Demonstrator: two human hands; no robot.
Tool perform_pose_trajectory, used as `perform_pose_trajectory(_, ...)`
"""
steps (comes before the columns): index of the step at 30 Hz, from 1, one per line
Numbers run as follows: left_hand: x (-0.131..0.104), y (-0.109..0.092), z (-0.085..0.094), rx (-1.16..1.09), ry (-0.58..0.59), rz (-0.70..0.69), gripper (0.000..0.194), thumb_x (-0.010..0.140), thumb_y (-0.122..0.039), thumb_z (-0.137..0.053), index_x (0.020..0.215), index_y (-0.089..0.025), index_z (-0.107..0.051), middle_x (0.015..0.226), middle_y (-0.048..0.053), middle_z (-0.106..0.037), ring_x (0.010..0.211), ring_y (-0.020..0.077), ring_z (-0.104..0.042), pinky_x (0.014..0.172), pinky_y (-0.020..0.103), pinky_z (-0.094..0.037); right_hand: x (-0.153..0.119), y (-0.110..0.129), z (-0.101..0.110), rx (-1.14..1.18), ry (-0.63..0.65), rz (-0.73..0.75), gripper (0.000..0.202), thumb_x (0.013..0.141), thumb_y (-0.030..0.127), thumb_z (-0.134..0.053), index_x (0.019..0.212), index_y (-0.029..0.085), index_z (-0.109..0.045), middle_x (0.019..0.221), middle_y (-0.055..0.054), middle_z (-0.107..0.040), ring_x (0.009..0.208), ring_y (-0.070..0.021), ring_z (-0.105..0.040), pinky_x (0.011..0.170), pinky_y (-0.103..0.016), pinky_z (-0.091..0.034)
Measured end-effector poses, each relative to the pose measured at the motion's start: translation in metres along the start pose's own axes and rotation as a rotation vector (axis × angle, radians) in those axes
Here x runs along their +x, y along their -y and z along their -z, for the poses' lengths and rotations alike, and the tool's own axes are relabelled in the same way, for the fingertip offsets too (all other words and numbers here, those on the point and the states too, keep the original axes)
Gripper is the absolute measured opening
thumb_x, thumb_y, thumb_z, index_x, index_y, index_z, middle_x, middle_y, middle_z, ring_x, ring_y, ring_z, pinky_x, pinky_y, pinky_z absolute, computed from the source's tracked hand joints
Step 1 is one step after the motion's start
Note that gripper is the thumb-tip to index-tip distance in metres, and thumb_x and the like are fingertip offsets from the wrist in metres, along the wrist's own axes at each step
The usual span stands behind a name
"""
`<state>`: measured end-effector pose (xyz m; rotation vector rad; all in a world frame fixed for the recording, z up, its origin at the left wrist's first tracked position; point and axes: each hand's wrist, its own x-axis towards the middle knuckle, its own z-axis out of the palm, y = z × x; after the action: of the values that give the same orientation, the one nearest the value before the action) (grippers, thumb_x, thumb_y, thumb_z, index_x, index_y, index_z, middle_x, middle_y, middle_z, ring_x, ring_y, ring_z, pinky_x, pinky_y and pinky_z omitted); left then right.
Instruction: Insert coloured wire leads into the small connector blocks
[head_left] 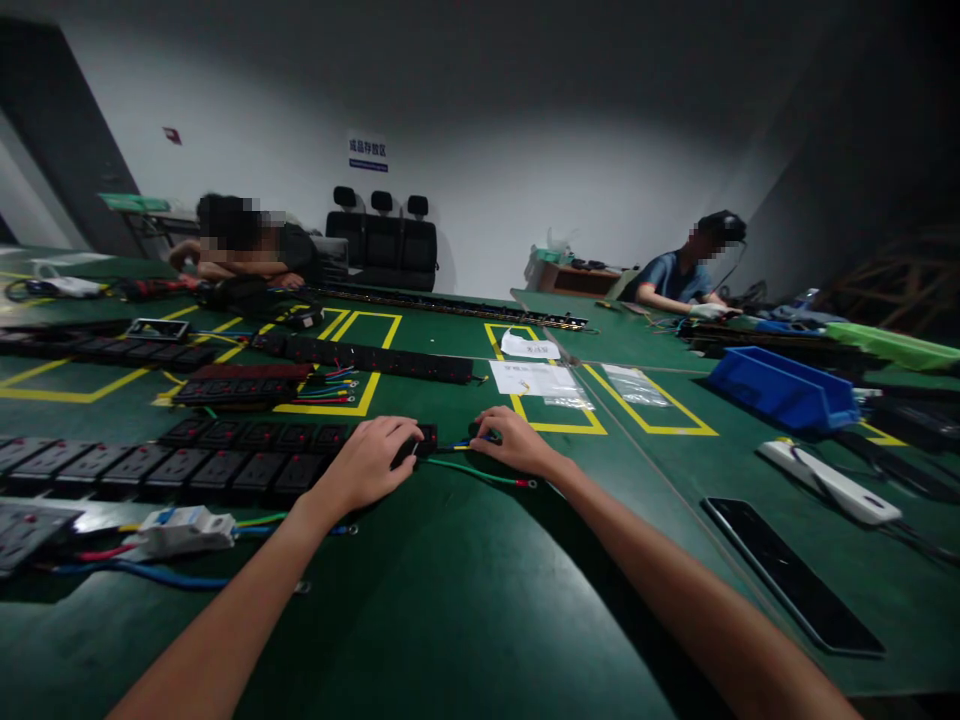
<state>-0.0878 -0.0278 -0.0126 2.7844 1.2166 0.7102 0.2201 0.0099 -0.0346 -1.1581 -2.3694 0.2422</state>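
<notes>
My left hand [373,458] curls over the right end of a row of black sockets [247,436], fingers pressed on the last module. Short blue and yellow wires [453,447] run from that end toward my right hand [513,441]. Its thumb and fingers pinch a small black round part [474,430] at the wires; its exact kind is unclear. Below them, a green wire [480,472] with a red-sleeved ring terminal lies on the table. Nearer me sits a second row of black sockets [199,470], partly behind my left wrist.
A white circuit breaker [184,530] with thick wires lies front left. On the right are a phone [791,575], a white power strip [829,482] and a blue bin [784,388]. Papers [532,380] lie ahead on the green table [465,620]. Two people sit across it.
</notes>
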Motion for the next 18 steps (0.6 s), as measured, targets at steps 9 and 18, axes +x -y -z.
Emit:
perform_pose_trajectory(9,0.001,-0.001,0.000,0.006,-0.009,-0.020,0.028,0.093,-0.025,-0.058,0.121,-0.023,-0.061,0.131,0.009,-0.065,0.122,0.0296,-0.059,0.103,0.048,-0.045,0.001,0.028,0.022,-0.080,-0.041,0.073,0.017,0.092,0.035,-0.071,0.086,0.020,-0.074,0.113,-0.011,-0.066,0.104,-0.0253,-0.062,0.092,-0.043,-0.049)
perform_pose_trajectory(18,0.001,-0.005,0.002,0.010,0.003,-0.004,0.028,0.093,-0.025,-0.057,0.121,-0.023,-0.061,0.132,0.009,-0.064,0.121,0.0289,-0.059,0.102,0.048,-0.045,0.002,0.017,0.021,0.027,-0.034,-0.003,0.027,0.094,0.047,-0.066,0.087,0.023,-0.077,0.114,-0.011,-0.067,0.105,-0.0263,-0.064,0.095,-0.044,-0.050)
